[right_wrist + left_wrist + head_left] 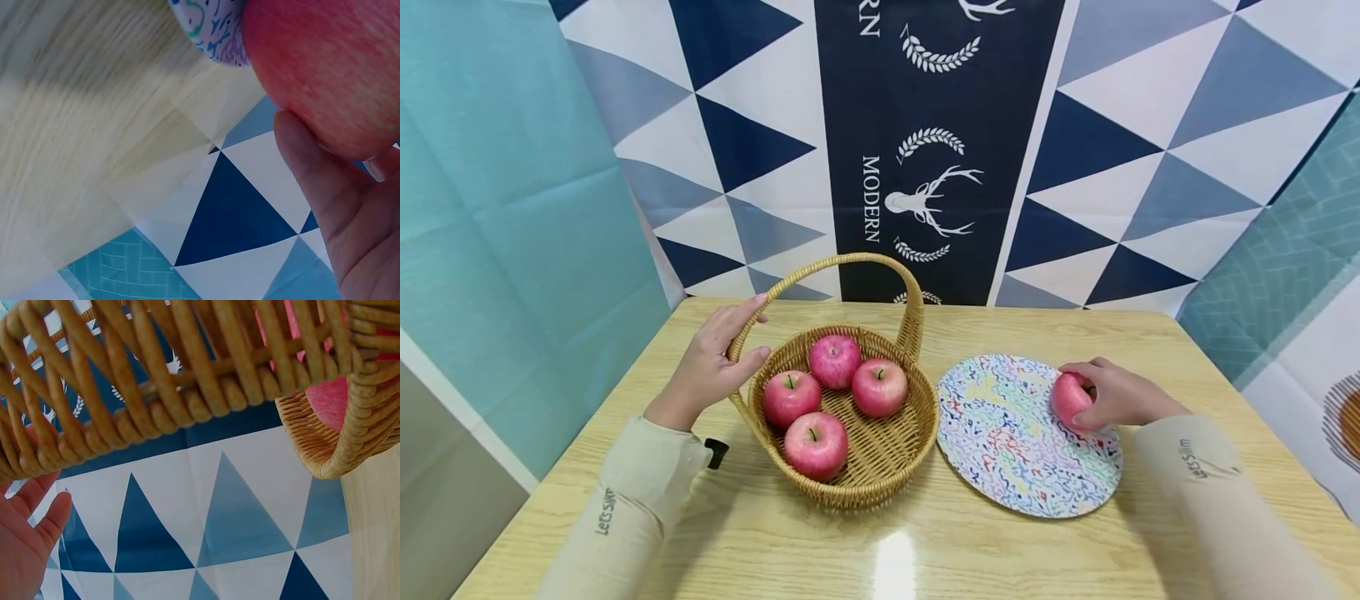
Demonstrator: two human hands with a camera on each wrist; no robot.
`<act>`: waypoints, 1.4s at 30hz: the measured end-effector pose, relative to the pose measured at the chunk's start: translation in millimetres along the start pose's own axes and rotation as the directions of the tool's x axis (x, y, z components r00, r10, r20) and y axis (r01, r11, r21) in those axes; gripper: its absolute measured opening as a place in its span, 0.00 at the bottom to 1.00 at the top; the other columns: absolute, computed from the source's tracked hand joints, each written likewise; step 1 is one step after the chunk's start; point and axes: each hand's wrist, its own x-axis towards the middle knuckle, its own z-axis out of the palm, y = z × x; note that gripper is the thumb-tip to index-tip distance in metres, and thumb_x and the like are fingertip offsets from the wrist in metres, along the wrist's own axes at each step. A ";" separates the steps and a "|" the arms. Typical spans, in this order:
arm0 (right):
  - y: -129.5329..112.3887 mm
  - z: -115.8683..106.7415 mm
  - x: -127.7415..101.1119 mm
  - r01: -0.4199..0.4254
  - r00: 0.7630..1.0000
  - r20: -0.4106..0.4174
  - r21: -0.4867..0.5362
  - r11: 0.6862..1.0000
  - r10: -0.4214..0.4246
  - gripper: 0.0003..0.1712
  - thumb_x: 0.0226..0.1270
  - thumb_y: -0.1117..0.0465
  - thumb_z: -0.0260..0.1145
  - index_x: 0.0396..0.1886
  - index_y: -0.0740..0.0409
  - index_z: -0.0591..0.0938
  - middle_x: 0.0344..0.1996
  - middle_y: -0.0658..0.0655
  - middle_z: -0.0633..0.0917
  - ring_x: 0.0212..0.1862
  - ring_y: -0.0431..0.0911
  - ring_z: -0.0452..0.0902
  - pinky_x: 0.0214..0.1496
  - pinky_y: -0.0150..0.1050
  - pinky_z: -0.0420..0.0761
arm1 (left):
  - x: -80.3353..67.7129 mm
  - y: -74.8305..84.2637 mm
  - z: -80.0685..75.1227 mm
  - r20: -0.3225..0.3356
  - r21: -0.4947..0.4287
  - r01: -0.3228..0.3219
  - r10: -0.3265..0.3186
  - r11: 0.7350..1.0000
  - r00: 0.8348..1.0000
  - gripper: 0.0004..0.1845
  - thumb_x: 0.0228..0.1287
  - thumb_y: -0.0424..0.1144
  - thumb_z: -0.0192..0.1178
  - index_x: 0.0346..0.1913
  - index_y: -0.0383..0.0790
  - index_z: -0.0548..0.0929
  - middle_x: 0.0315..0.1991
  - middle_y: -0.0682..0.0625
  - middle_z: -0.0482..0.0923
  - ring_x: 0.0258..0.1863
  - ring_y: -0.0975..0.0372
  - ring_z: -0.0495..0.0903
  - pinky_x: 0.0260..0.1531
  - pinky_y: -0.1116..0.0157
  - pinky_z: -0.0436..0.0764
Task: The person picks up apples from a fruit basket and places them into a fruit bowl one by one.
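Note:
A wicker basket [925,433] with an arched handle [842,262] stands on the wooden table and holds several pink-red apples [833,360]. My left hand [715,367] lies against the basket's left side, its fingers straight along the foot of the handle. In the left wrist view the palm [25,531] is spread under the basket's weave [187,381]. To the right lies a round plate [1007,442] with a many-coloured squiggle pattern. My right hand [1112,398] grips one more apple [1070,397] at the plate's right edge. The right wrist view shows the fingers [337,206] curled round that apple [325,69].
The light wooden table [925,550] runs to a patterned cloth backdrop [925,167] at the rear. A teal wall panel [512,208] stands on the left. A small black object [716,452] sits by my left sleeve.

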 end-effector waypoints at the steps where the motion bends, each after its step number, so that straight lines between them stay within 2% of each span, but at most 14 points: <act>1: 0.8 0.3 0.6 -0.007 1.000 0.000 0.010 1.000 0.007 0.48 0.39 0.49 0.78 0.61 0.68 0.72 0.46 0.67 0.73 0.42 0.56 0.73 0.37 0.48 0.81 | -0.1 -0.1 -0.1 -0.001 0.001 -0.001 0.001 1.000 1.000 0.35 0.52 0.29 0.59 0.68 0.43 0.68 0.44 0.39 0.77 0.45 0.51 0.71 0.41 0.54 0.67; 5: 6.4 2.1 1.4 -0.029 1.000 0.008 0.110 0.994 0.028 0.50 0.43 0.52 0.76 0.64 0.70 0.67 0.48 0.70 0.72 0.45 0.59 0.72 0.37 0.47 0.81 | -0.5 -1.0 -0.2 0.000 -0.002 -0.001 0.001 1.000 1.000 0.36 0.51 0.29 0.59 0.68 0.43 0.68 0.44 0.38 0.77 0.45 0.49 0.71 0.41 0.53 0.67; 10: 10.2 7.5 2.2 -0.005 1.000 -0.002 0.229 0.973 0.005 0.50 0.47 0.56 0.74 0.66 0.73 0.63 0.50 0.73 0.70 0.48 0.62 0.69 0.39 0.45 0.81 | -1.9 -1.3 -1.1 0.009 0.007 0.017 -0.017 1.000 1.000 0.35 0.51 0.29 0.59 0.67 0.39 0.68 0.44 0.38 0.77 0.46 0.47 0.71 0.42 0.49 0.67; 15: 6.6 6.0 4.1 0.004 0.997 -0.071 0.220 0.976 0.012 0.51 0.49 0.54 0.74 0.69 0.71 0.60 0.55 0.77 0.66 0.52 0.67 0.67 0.42 0.51 0.81 | -1.7 -0.9 -3.0 0.025 0.025 0.030 -0.030 0.999 0.999 0.33 0.52 0.30 0.59 0.65 0.35 0.68 0.44 0.39 0.78 0.46 0.45 0.72 0.43 0.48 0.68; 19: -0.1 -0.6 8.1 -0.007 0.988 -0.150 0.196 0.981 0.037 0.52 0.53 0.53 0.73 0.71 0.67 0.57 0.62 0.80 0.59 0.60 0.73 0.57 0.49 0.64 0.74 | -1.8 -0.3 -3.7 0.034 0.031 0.037 -0.039 0.999 0.999 0.33 0.52 0.30 0.59 0.64 0.33 0.68 0.44 0.39 0.78 0.46 0.45 0.72 0.43 0.48 0.67; 22: -8.4 -4.1 12.9 -0.002 0.981 -0.191 0.186 0.983 0.039 0.52 0.53 0.55 0.73 0.73 0.65 0.56 0.65 0.79 0.55 0.63 0.75 0.51 0.51 0.70 0.68 | -3.2 1.0 -4.2 0.033 0.031 0.057 -0.058 0.998 0.998 0.33 0.52 0.29 0.59 0.64 0.33 0.68 0.44 0.39 0.78 0.45 0.46 0.72 0.42 0.49 0.66; 29: -29.5 -1.5 25.5 0.040 0.978 -0.209 0.177 0.983 -0.002 0.52 0.52 0.52 0.74 0.72 0.62 0.59 0.67 0.75 0.57 0.66 0.72 0.51 0.54 0.71 0.63 | -5.1 2.4 -5.5 0.036 0.047 0.068 -0.070 0.997 0.997 0.32 0.52 0.29 0.59 0.64 0.32 0.68 0.44 0.40 0.78 0.45 0.46 0.72 0.42 0.49 0.66; 35: -46.9 0.6 32.8 0.080 0.981 -0.192 0.221 0.972 -0.037 0.51 0.51 0.51 0.73 0.72 0.60 0.60 0.69 0.72 0.56 0.66 0.70 0.54 0.55 0.73 0.60 | -3.3 1.5 -8.9 0.071 0.102 0.012 -0.019 0.995 0.997 0.33 0.52 0.31 0.59 0.65 0.34 0.68 0.42 0.40 0.79 0.44 0.46 0.73 0.42 0.47 0.68; 38: -53.7 4.5 36.8 0.128 0.977 -0.199 0.227 0.965 -0.083 0.50 0.51 0.52 0.72 0.72 0.60 0.61 0.68 0.72 0.57 0.65 0.69 0.56 0.56 0.73 0.60 | -1.2 1.4 -11.2 0.102 0.126 -0.009 -0.004 0.992 0.995 0.34 0.53 0.32 0.60 0.67 0.35 0.67 0.42 0.40 0.80 0.43 0.46 0.74 0.43 0.47 0.68; 42: -65.1 14.7 47.2 0.212 0.961 -0.227 0.246 0.946 -0.157 0.48 0.52 0.54 0.72 0.71 0.60 0.62 0.67 0.71 0.60 0.63 0.68 0.60 0.56 0.71 0.61 | 1.0 1.4 -13.7 0.134 0.137 0.008 -0.027 0.991 0.991 0.34 0.56 0.34 0.60 0.68 0.38 0.66 0.43 0.41 0.80 0.43 0.47 0.74 0.42 0.48 0.68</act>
